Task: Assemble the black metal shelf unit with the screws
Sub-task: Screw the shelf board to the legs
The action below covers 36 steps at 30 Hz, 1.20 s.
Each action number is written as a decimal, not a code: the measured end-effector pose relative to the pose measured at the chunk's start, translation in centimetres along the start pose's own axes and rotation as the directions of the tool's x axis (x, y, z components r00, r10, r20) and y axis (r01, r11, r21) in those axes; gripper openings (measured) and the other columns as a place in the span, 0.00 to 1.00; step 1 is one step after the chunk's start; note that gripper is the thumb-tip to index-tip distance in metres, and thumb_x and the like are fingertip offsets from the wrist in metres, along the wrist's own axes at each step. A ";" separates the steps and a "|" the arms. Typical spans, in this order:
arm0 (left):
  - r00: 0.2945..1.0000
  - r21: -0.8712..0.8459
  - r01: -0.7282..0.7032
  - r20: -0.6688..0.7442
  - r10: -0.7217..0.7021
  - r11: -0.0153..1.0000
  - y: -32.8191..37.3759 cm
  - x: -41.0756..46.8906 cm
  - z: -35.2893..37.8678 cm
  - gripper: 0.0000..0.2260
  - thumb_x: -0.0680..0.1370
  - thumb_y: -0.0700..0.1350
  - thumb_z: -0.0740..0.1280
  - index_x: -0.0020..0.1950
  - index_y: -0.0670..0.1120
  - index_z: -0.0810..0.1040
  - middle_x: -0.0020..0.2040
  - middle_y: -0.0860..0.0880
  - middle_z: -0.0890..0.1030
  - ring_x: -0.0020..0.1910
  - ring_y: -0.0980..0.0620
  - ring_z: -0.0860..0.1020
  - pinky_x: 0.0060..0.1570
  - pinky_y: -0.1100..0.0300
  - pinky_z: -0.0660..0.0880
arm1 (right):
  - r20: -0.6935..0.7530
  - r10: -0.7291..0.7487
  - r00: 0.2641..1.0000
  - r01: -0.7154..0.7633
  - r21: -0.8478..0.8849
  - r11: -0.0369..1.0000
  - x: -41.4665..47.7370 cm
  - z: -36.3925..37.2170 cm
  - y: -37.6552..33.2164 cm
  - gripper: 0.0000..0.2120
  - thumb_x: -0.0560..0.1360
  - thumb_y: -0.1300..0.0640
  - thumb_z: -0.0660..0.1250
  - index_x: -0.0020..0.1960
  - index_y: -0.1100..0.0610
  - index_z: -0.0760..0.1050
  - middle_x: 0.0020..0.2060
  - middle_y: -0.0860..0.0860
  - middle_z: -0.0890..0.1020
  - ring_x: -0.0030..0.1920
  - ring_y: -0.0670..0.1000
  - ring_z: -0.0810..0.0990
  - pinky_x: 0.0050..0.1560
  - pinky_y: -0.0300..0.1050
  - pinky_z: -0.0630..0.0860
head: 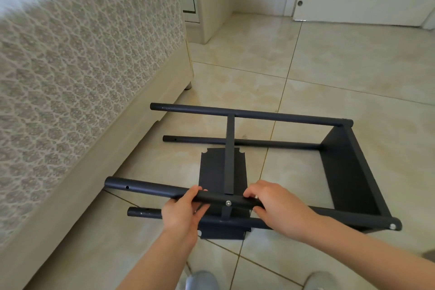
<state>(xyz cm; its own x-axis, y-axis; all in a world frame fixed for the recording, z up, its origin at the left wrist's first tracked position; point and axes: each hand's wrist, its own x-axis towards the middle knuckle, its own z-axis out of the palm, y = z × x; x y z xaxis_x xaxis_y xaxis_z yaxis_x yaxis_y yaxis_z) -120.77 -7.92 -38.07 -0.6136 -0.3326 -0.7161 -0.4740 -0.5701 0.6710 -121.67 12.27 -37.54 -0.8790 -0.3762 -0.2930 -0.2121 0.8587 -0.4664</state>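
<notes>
Shelf unit (348, 172) lies on its side on the tiled floor (329, 66), close beside the bed (82, 54). Four black tube posts run left to right.

Done, by the look of it:
- End shelf seated between the posts at the right end, with a silver end screw (392, 226) showing at its near corner.
- Middle shelf (229, 160) stands edge-on across the frame, pinned to the near upper post (146, 189) by a middle screw (228, 203).

A dark panel (211, 172) sits under the middle shelf. Cannot tell whether it is that shelf's face or a loose piece on the floor.

Hands:
- Left hand (182, 213) grips the near upper post just left of the middle screw, fingers wrapped over the tube.
- Right hand (280, 209) grips the same post just right of it, fingers curled over the top.
- No tool in either hand.

Left to do, as a judgement: the left post ends are bare, with open holes (127, 187), so one more shelf likely goes there. The far-side screws cannot be checked from here. Roughly two thirds along. Grey shoes (202, 280) at the bottom edge.
</notes>
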 end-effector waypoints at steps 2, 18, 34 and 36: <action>1.000 -0.002 0.009 0.020 -0.009 1.000 0.7 -0.5 0.0 0.08 0.78 0.35 0.70 0.56 0.35 0.77 0.48 0.38 0.85 0.49 0.41 0.85 0.45 0.48 0.81 | -0.017 -0.002 1.000 0.002 0.006 1.000 -0.1 -0.2 0.0 0.13 0.80 0.57 0.64 0.62 0.44 0.74 0.55 0.42 0.75 0.51 0.43 0.75 0.55 0.35 0.74; 0.960 0.034 -0.220 0.186 0.210 0.975 4.9 -6.8 5.9 0.07 0.80 0.38 0.69 0.57 0.41 0.77 0.51 0.40 0.85 0.49 0.45 0.86 0.52 0.46 0.83 | -0.098 0.018 0.995 -0.017 0.013 1.000 -2.2 -10.1 0.1 0.09 0.80 0.58 0.64 0.57 0.46 0.76 0.51 0.44 0.80 0.50 0.43 0.79 0.53 0.36 0.76; 0.782 0.282 -0.529 0.529 0.330 0.800 12.1 -13.5 15.2 0.04 0.80 0.39 0.69 0.53 0.45 0.77 0.49 0.43 0.85 0.41 0.50 0.87 0.39 0.53 0.85 | -0.241 0.158 0.958 -0.072 0.331 0.941 -6.4 -16.0 1.3 0.10 0.78 0.55 0.69 0.48 0.43 0.70 0.47 0.40 0.79 0.45 0.41 0.81 0.35 0.29 0.75; 0.758 0.298 -0.557 0.563 0.329 0.775 11.9 -14.6 16.1 0.05 0.80 0.39 0.70 0.53 0.46 0.76 0.49 0.43 0.85 0.42 0.49 0.87 0.38 0.54 0.85 | -0.260 0.194 0.946 -0.071 0.418 0.906 -7.3 -16.0 1.6 0.09 0.77 0.56 0.70 0.48 0.44 0.71 0.46 0.42 0.80 0.45 0.42 0.82 0.36 0.30 0.76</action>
<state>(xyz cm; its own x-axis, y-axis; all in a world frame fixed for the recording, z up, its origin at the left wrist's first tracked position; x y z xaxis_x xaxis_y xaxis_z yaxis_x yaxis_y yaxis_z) -127.61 2.25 -16.49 -0.9767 -0.0166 -0.2142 -0.2135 -0.0324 0.9764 -122.39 22.00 -22.83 -0.9836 -0.0991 -0.1504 0.0484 0.6591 -0.7505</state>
